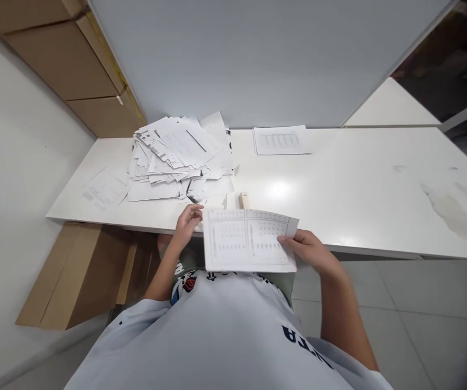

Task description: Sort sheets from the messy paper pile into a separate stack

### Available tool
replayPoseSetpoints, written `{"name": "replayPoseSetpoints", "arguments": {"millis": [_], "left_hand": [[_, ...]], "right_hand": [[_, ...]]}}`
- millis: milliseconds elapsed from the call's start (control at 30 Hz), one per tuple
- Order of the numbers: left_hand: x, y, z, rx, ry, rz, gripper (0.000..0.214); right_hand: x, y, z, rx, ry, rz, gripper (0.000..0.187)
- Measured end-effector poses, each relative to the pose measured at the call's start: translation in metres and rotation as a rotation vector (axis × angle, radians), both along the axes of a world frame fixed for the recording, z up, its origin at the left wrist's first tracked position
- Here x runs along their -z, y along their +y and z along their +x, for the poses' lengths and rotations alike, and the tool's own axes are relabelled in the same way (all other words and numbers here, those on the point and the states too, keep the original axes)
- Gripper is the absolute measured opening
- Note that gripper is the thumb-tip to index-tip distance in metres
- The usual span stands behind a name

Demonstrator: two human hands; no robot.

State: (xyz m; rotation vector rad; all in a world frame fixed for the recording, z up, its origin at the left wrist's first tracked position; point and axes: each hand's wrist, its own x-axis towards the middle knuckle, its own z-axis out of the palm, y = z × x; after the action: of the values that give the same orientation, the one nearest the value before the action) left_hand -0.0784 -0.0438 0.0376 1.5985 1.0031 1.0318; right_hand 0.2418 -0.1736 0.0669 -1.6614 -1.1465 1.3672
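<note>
My right hand (pixel 307 249) pinches the right edge of a printed paper sheet (pixel 247 241) held over my lap at the front edge of the white table (pixel 359 179). The sheet shows two pale tables of rows. My left hand (pixel 187 222) rests with curled fingers at the sheet's upper left corner, by the table edge; whether it grips the sheet I cannot tell. A loose heap of white papers (pixel 180 157) lies on the table just beyond my left hand.
A neat stack of printed sheets (pixel 281 140) lies at the table's far side by a grey partition (pixel 258 59). A single sheet (pixel 105 189) lies at the left. A small tan object (pixel 244 200) sits near the front edge. Cardboard boxes (pixel 75 271) stand under and behind.
</note>
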Motion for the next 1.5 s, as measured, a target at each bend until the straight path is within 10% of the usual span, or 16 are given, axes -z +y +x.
{"name": "replayPoseSetpoints", "arguments": {"millis": [200,600,1133,1500], "left_hand": [[-0.002,0.007,0.078,0.093,0.230,0.240,0.024],[-0.026,0.036,0.210,0.311,1.091,0.423,0.038],[-0.004,0.030,0.217,0.199,1.151,0.525,0.044],[-0.024,0.040,0.220,0.219,1.120,0.310,0.041]], "right_hand": [[0.037,-0.014,0.056,0.102,0.209,-0.321,0.029],[0.024,-0.004,0.084,0.156,0.134,-0.368,0.021],[0.029,0.002,0.077,0.242,0.165,-0.332,0.014],[0.022,0.003,0.086,0.193,0.058,-0.266,0.015]]}}
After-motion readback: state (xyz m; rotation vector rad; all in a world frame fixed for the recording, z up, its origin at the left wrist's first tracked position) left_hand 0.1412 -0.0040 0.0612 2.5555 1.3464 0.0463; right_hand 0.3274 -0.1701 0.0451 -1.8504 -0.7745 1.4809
